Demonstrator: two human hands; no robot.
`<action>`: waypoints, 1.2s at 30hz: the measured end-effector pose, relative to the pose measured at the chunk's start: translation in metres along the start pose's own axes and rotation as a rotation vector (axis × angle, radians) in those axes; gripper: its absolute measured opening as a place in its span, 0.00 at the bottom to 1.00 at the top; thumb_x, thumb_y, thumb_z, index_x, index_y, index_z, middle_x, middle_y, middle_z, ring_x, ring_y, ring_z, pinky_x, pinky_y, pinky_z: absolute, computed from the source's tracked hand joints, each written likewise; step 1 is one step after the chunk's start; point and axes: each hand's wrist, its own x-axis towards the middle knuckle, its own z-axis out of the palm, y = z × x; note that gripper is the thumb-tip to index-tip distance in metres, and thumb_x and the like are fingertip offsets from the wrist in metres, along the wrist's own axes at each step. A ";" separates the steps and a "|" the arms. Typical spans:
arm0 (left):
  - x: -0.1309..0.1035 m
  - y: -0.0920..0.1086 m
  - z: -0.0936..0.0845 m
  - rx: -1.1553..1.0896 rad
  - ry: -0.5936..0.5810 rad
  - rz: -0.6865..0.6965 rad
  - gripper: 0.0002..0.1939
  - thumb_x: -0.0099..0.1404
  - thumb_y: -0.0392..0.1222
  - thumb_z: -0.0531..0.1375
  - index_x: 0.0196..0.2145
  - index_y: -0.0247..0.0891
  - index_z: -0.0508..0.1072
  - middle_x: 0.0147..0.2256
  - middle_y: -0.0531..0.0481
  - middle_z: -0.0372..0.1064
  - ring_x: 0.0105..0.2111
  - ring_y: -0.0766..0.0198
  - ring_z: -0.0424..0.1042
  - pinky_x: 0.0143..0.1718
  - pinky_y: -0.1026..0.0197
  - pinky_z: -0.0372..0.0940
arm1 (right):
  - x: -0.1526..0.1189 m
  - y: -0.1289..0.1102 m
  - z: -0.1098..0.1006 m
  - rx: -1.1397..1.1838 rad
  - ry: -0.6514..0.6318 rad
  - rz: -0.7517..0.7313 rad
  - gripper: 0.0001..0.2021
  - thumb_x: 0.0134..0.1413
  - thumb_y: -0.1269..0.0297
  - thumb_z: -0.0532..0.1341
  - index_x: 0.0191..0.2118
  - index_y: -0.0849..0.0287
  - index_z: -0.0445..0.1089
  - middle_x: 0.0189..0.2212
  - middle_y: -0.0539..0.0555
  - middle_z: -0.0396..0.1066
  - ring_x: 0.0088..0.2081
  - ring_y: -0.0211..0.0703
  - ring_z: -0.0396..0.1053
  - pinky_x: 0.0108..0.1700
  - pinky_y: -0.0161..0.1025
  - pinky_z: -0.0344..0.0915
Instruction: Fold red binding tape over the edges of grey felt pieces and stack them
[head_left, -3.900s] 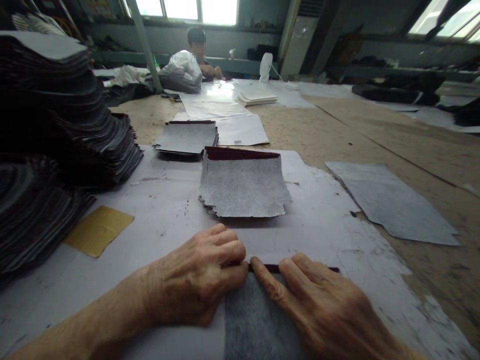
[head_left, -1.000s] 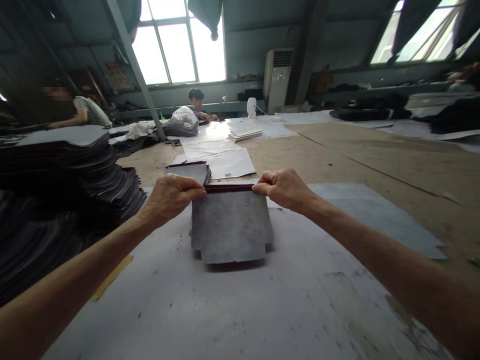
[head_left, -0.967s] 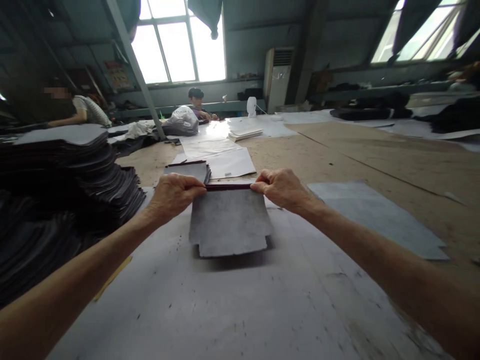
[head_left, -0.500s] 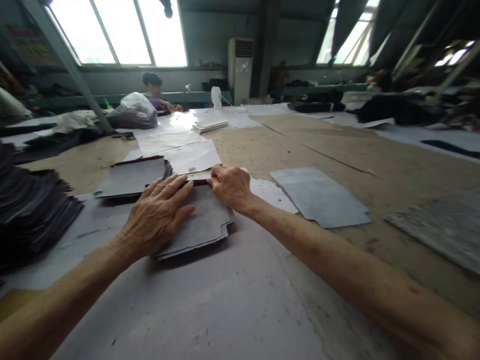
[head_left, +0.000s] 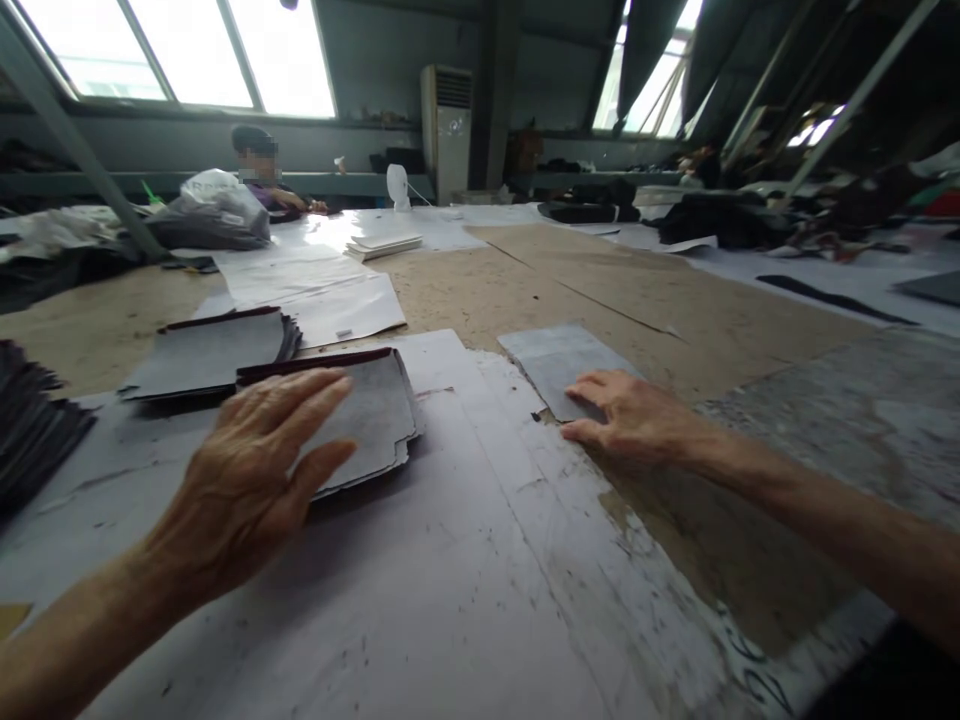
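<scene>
My left hand [head_left: 259, 455] is open, palm down, fingers stretched over the left part of a low stack of grey fabric pieces [head_left: 375, 405]. A dark red strip runs along this stack's far edge, and its near right corner is notched. My right hand [head_left: 626, 415] lies over the near right part of a separate flat grey piece [head_left: 559, 352]. Its fingers are on the piece and its thumb is apart from them, by the near edge; the hand hides that corner. Left of the first stack sits another stack of grey pieces [head_left: 214, 350] with a dark red far edge.
A tall pile of dark pieces [head_left: 37, 430] stands at the left edge. Beyond are white sheets [head_left: 315, 300], a pale stack [head_left: 382, 245], a small white fan [head_left: 397, 187] and a plastic bag [head_left: 217, 205]. Another person [head_left: 262, 180] sits across the table. A mottled grey sheet [head_left: 847, 400] lies right.
My right hand has left the stack's far edge and moved right to the single grey piece. My left hand stays over the stack. The view has turned a little to the right.
</scene>
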 end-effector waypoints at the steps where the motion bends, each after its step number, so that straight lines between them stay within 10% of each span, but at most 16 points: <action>1: -0.001 0.012 0.001 -0.065 -0.013 0.020 0.21 0.67 0.49 0.49 0.56 0.43 0.58 0.54 0.45 0.60 0.53 0.53 0.61 0.53 0.48 0.57 | -0.005 0.006 0.001 0.001 -0.021 -0.040 0.17 0.49 0.59 0.63 0.43 0.63 0.70 0.43 0.60 0.68 0.45 0.51 0.64 0.46 0.43 0.61; 9: -0.002 0.094 0.022 -0.570 -0.220 -0.034 0.17 0.64 0.41 0.54 0.51 0.44 0.65 0.50 0.46 0.65 0.49 0.58 0.65 0.51 0.52 0.62 | 0.004 0.023 0.014 0.039 0.066 -0.072 0.07 0.55 0.69 0.56 0.35 0.64 0.70 0.35 0.59 0.70 0.41 0.47 0.65 0.45 0.40 0.59; 18: 0.082 0.121 0.067 -1.626 -0.271 -1.023 0.15 0.56 0.36 0.62 0.42 0.30 0.68 0.44 0.40 0.66 0.41 0.58 0.70 0.43 0.57 0.67 | -0.004 0.044 0.002 0.191 0.243 0.193 0.11 0.60 0.64 0.50 0.37 0.61 0.68 0.27 0.54 0.71 0.27 0.38 0.66 0.30 0.34 0.58; 25: 0.149 0.137 0.119 -1.800 -0.226 -1.231 0.09 0.59 0.41 0.59 0.32 0.30 0.66 0.26 0.47 0.65 0.25 0.63 0.69 0.31 0.58 0.69 | -0.018 0.024 -0.010 0.193 0.212 0.051 0.07 0.56 0.65 0.54 0.37 0.59 0.69 0.30 0.54 0.71 0.31 0.44 0.67 0.35 0.39 0.61; 31: 0.117 0.147 0.100 -1.703 -0.255 -1.317 0.08 0.49 0.20 0.54 0.25 0.29 0.66 0.21 0.47 0.66 0.20 0.66 0.68 0.24 0.64 0.69 | -0.060 -0.007 -0.009 0.171 0.025 -0.333 0.12 0.51 0.72 0.54 0.42 0.67 0.67 0.37 0.60 0.68 0.41 0.49 0.64 0.43 0.42 0.62; 36: 0.089 0.142 0.076 -1.657 -0.311 -1.381 0.10 0.53 0.22 0.55 0.36 0.25 0.66 0.33 0.36 0.71 0.28 0.61 0.74 0.31 0.64 0.71 | -0.069 -0.011 -0.003 0.218 0.045 -0.364 0.13 0.51 0.74 0.56 0.44 0.66 0.67 0.36 0.58 0.68 0.40 0.47 0.64 0.41 0.42 0.62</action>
